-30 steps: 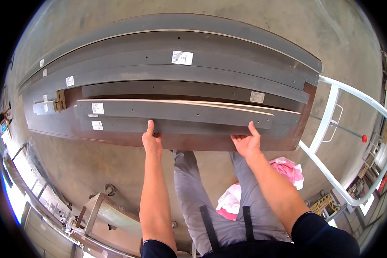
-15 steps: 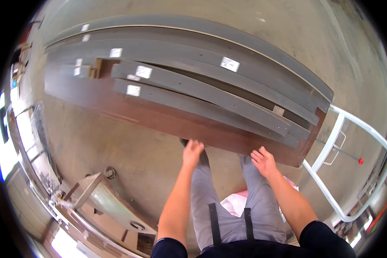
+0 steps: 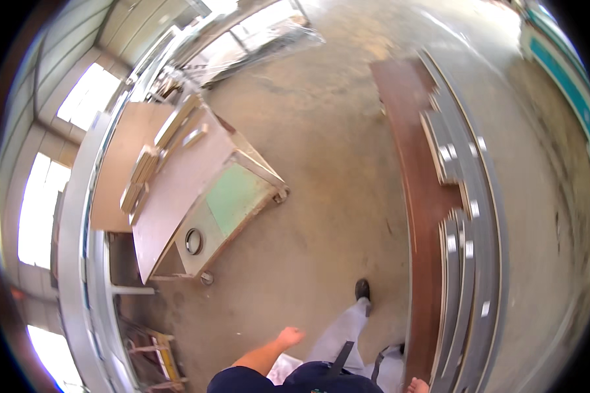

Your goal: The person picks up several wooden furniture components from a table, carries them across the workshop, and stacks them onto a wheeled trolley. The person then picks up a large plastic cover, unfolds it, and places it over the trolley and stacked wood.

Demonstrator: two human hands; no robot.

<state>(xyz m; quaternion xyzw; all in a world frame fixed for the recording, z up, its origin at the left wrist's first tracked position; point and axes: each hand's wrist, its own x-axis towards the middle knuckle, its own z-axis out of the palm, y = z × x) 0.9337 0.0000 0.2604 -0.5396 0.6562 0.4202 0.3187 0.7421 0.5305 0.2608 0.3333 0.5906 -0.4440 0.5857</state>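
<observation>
Head view: the left hand hangs over the concrete floor, well apart from the boards, its fingers bent inward — blur hides whether they are closed. The right hand is cut by the lower border, at the left edge of the long brown board; I cannot tell whether it touches, nor how its fingers stand. Long grey boards with white labels lie along that brown board's right edge, the nearer ones in a stepped pile, and short grey pieces sit toward its far end. A dark shoe stands on the floor to its left. Farther left is a cart — wooden blocks along the left edge of its top, a dark ring near its lower corner.
</observation>
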